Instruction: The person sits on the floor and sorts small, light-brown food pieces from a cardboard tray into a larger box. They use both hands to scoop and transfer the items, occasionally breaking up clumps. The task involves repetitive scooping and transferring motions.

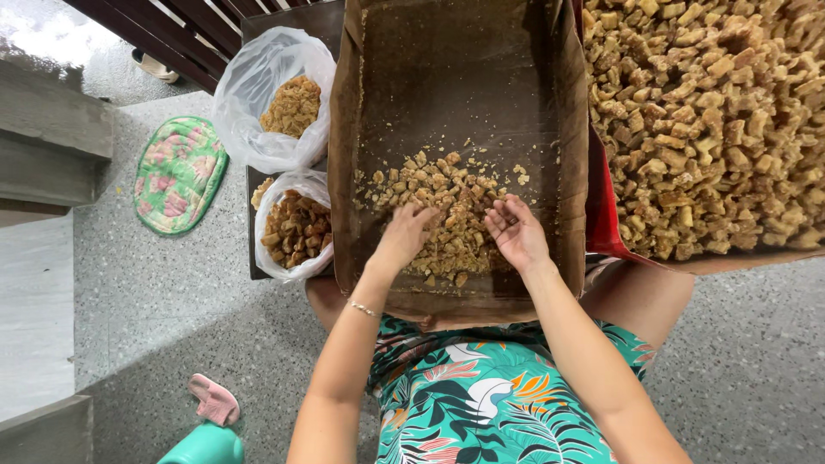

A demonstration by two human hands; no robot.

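A brown cardboard box (344,155) rests against my knees, holding a small heap of tan crumbly chunks (447,206) at its near end. My left hand (402,236) lies palm down on the heap, fingers curled into the pieces. Palm up with fingers spread, my right hand (516,232) rests at the heap's right side, touching the chunks. Whether either hand grips pieces is unclear. A thin bracelet (363,308) sits on my left wrist.
A second box (687,258) on the right is piled full of the same chunks (713,112). Two clear plastic bags (271,94) (292,228) with chunks stand left of the box. A green floral mat (178,174), a pink slipper (214,399) and a teal object (202,447) lie on the speckled floor.
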